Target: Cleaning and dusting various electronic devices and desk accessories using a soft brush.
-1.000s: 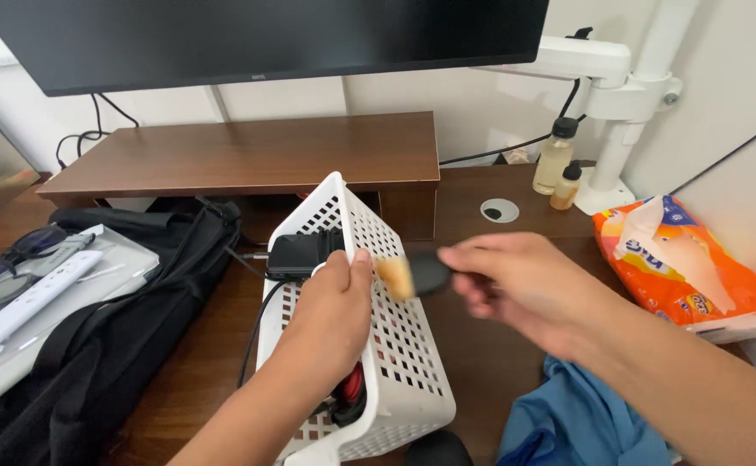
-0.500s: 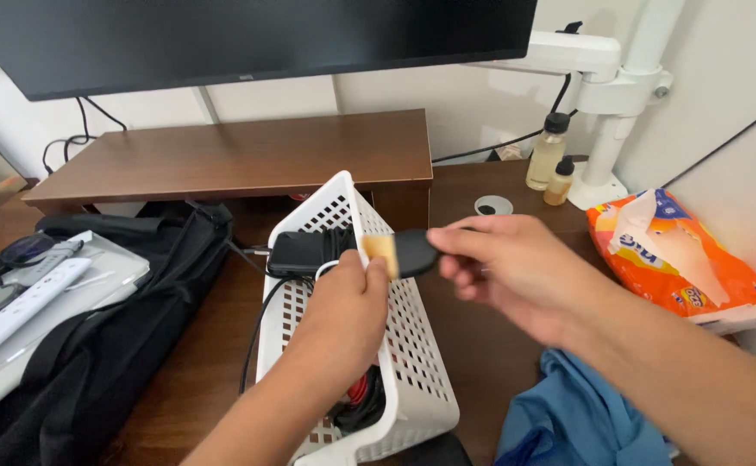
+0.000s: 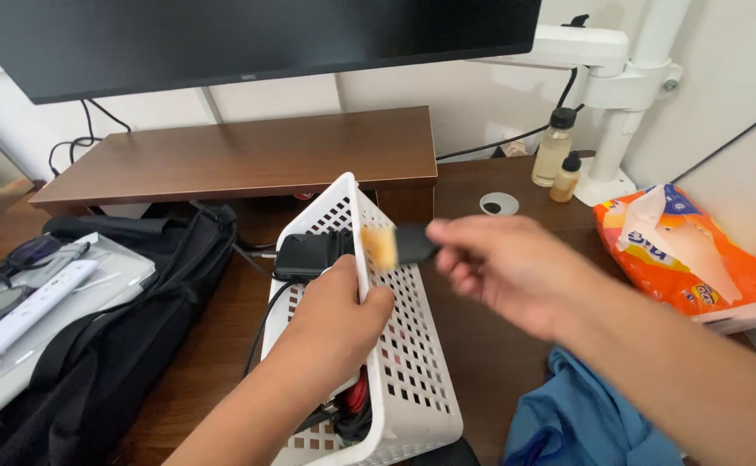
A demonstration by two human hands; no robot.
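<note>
Nearest the camera: blue cloth [image 3: 580,414] bunched at the lower right edge of the desk [image 3: 481,345], dark brown wood grain.

Left hand [image 3: 335,319] reaches in from below, fingers [image 3: 376,304] clenched over the rim of a white lattice basket [image 3: 399,345]. Basket tilted up on one side; black and red cables [image 3: 356,406] show inside near its low end, and a black rectangular device [image 3: 309,255] sits at its upper end, a black cord trailing off to the left.

Right hand [image 3: 503,267] comes in from the right, blurred. Fingers grasping a small brush [image 3: 399,246] with a black handle and tan bristles; bristle end just above the basket's top rim, beside the left thumb. Cannot tell if bristles touch the plastic.

Left of basket: black bag [image 3: 119,336] slumped across the desk. Past it, a pale tray with eyeglasses [image 3: 3,276] and a white power strip [image 3: 20,315].

Right: orange tissue pack [image 3: 684,255], white sheet poking out.

Farther back: brown wooden riser [image 3: 248,155], grommet hole [image 3: 498,204] in the desk, two small bottles [image 3: 557,160] with dark caps holding yellowish liquid, next to a white monitor arm [image 3: 628,95]. Dark monitor [image 3: 257,39] above, against a white wall; cables hang behind.
</note>
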